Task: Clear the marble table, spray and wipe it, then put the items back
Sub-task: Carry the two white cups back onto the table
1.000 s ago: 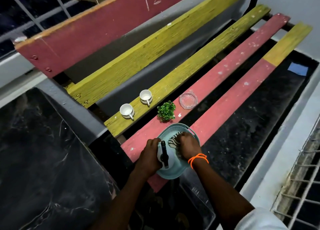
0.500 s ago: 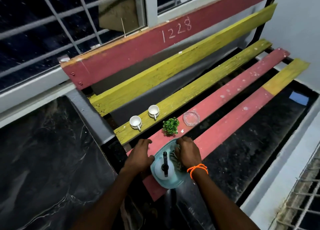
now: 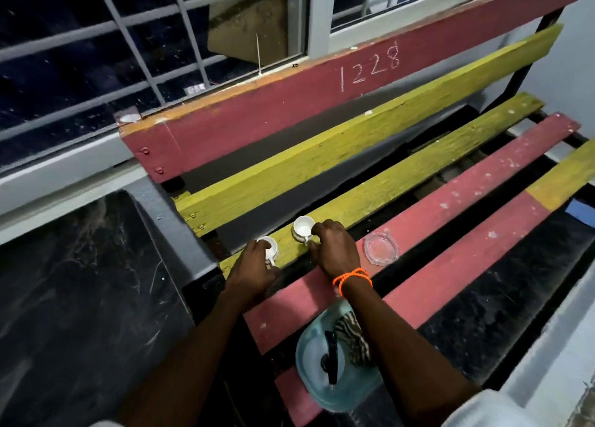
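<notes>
Bench [image 3: 450,208], hands moved from basket [image 3: 309,356] to cups [image 3: 302,226]

Both hands are down on the bench's yellow slat [image 3: 402,182], each at a white cup: the left hand [image 3: 254,273] at the left cup [image 3: 269,245], the right hand [image 3: 335,249] at the right cup [image 3: 303,228]. A glass ashtray [image 3: 381,249] sits just right of them, and a blue basket [image 3: 335,391] lies nearer, under the right forearm.

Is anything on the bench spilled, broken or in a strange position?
Nothing is visibly spilled or broken. The two white cups stand upright on the yellow slat. The one oddity: the blue basin rests on the front red slat and hangs over its edge, so it might tip.
</notes>
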